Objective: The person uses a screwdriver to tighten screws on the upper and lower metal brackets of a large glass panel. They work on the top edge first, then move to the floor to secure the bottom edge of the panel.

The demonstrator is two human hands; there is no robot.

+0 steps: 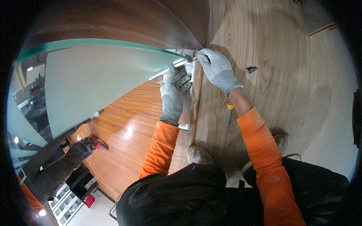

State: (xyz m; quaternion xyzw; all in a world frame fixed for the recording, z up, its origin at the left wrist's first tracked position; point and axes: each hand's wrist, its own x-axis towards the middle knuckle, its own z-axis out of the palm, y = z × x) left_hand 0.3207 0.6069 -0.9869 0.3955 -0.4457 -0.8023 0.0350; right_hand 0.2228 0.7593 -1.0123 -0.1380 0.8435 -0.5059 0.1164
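I have my left hand point(174, 92) flat against the metal clamp point(189, 81) on the glass panel point(94, 81), fingers spread; my right hand point(217, 67) has fingers pinched on a small tool at its top; the fitting looks seated, tightening unfinished; the screwdriver point(229, 113) lies unused on the floor point(286, 75).

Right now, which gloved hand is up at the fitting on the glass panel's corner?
The right hand, fingertips at the metal fitting. The left hand sits lower, flat against the glass panel's edge.

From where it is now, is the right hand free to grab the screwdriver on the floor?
Probably yes. The screwdriver lies on bare floor just beneath the right forearm, with nothing over it; the right hand would only have to leave the bracket and draw back.
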